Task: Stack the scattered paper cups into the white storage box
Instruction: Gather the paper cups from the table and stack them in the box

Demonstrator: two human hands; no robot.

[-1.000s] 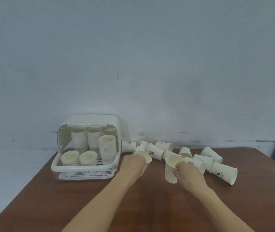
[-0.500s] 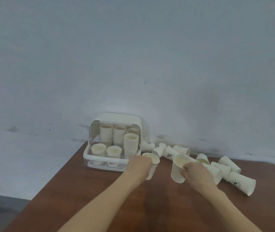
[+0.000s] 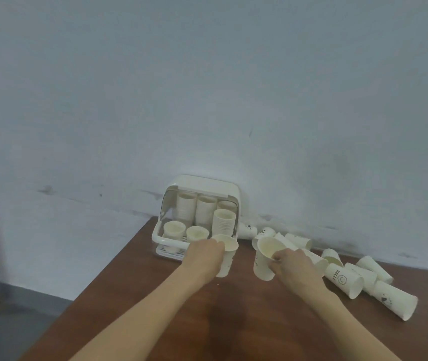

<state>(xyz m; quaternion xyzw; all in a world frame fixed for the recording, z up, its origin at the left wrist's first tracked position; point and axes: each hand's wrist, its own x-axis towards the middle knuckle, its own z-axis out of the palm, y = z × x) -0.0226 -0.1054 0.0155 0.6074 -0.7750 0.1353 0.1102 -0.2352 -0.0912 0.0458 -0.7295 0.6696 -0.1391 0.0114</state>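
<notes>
A pale grey-white wall [image 3: 233, 87] fills most of what I see, and below it a dark brown wooden table [image 3: 207, 321] runs up to the wall's foot. I read the table's left edge slanting down from beside the white storage box [image 3: 202, 185] toward the lower left, with grey floor [image 3: 12, 321] beyond it.

My left hand [image 3: 203, 259] is curled around an upright paper cup [image 3: 226, 252], mouth up, fingers wrapped on its side. Just past that hand stands the box, its lid swung up and its front open; the held cup sits at the box's front right corner, close to its rim, though I cannot tell if they touch. Inside I see tall stacks of cups [image 3: 223, 221] toward the back and right, and two shorter cups [image 3: 172, 229] at the front.

My right hand [image 3: 293, 267] holds a second cup [image 3: 266, 259], thumb at the rim, fingers on its wall; this cup tilts slightly leftward. A strip of bare table lies between the two hands.

Beyond and to the right of my right hand lie the scattered cups [image 3: 343, 278] on their sides, crowded along the wall, the nearest ones just behind my knuckles. One printed cup [image 3: 395, 300] lies farthest right. Toward me from both hands the tabletop is open wood, crossed only by my forearms.
</notes>
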